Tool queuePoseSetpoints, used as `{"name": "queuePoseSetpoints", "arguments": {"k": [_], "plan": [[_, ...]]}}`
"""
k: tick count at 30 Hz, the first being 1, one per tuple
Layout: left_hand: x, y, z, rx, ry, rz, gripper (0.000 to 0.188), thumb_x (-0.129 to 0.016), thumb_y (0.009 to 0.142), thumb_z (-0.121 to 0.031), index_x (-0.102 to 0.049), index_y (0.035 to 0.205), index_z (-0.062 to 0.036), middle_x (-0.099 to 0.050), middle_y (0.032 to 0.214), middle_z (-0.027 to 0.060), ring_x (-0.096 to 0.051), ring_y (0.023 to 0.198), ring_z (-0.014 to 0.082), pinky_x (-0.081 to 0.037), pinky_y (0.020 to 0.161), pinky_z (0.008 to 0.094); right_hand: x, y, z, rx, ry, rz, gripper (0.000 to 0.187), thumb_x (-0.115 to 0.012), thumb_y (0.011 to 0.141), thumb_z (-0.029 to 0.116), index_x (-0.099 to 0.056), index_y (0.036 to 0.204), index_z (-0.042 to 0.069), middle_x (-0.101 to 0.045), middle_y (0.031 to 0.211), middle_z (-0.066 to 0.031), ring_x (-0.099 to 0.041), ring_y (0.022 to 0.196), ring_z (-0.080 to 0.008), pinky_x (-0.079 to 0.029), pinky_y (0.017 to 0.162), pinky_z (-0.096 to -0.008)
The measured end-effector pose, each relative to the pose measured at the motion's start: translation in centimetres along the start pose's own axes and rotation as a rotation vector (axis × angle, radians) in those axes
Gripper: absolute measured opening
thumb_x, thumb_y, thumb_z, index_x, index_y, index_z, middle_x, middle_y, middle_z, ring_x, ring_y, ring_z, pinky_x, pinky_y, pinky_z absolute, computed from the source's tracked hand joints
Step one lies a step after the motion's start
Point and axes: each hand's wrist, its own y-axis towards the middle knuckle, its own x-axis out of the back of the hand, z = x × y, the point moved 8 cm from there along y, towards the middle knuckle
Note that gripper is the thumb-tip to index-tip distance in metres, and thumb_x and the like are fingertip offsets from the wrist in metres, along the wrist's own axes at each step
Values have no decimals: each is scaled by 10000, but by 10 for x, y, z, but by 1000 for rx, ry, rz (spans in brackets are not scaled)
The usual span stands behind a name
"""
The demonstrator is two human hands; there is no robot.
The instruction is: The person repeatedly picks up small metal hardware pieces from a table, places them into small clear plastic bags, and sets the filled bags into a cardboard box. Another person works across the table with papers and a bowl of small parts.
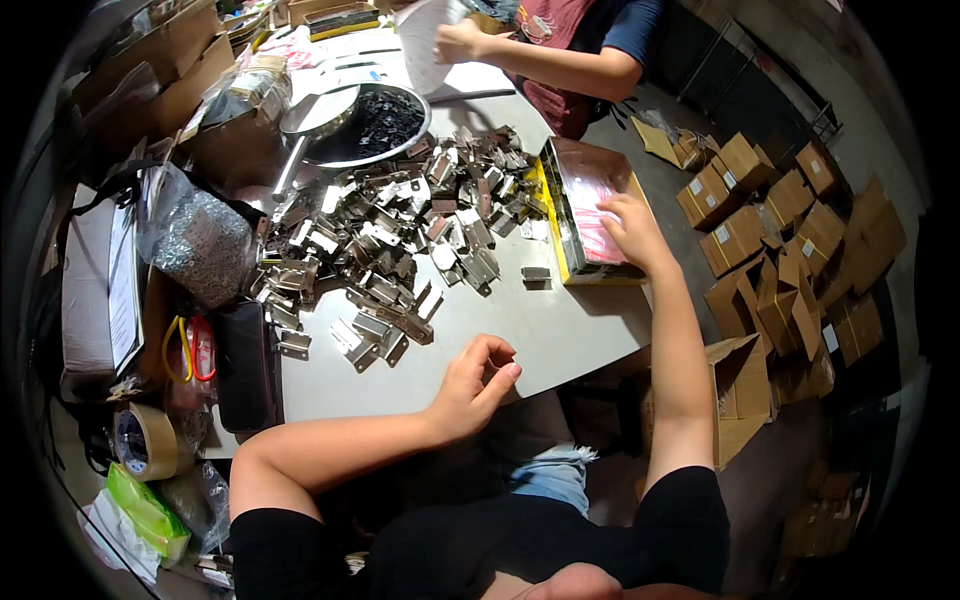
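My left hand (474, 386) hovers at the table's front edge, its fingers loosely curled and the thumb apart from them, with nothing visible between. My right arm reaches forward to an open box (636, 270) at the table's right side. Over the pink-striped plastic bags (592, 238) inside it, my right hand (634, 232) has its fingers bent and spread; whether the fingertips press on a bag is hard to see. One small metal bracket (536, 274) lies alone beside the box. A big heap of similar metal brackets (400, 240) covers the middle of the table.
Behind the heap stands a metal bowl (425, 128) of dark small parts, with a metal scoop (325, 112) on its rim. A bag of small metal pieces (205, 240), a dark phone-like case (246, 368) and tape (146, 442) lie left. Across the table, a person's hand (458, 42) holds white sheeting. Cartons (730, 240) cover the right floor.
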Motion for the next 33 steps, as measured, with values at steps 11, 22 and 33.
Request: {"name": "queuePoseSetpoints", "arguments": {"k": [11, 22, 33], "plan": [[2, -3, -3, -21, 106, 10, 220, -642, 907, -147, -526, 1037, -13, -562, 955, 80, -561, 841, 148, -469, 742, 260, 14, -7, 29, -193, -15, 1, 149, -729, 736, 107, -687, 849, 20, -651, 817, -165, -626, 801, -334, -489, 733, -412], [4, -3, -27, -153, 228, -47, 319, -672, 869, -101, -598, 1171, -30, -598, 952, 115, -593, 826, 223, -487, 733, 295, -22, -110, 187, 129, 540, 437, 214, -750, 765, 28, -593, 911, 11, -640, 803, -113, -653, 721, -229, -510, 645, -320], [-9, -5, -13, -107, 112, 116, 82, -616, 897, -40, -640, 970, -12, -647, 889, 115, -632, 791, 192, -497, 692, 295, -100, 2, 111, -64, 141, 72, 584, -609, 901, 412, -463, 1375, 104, -331, 1469, -227, -331, 1335, -402, -286, 1094, -492]]}}
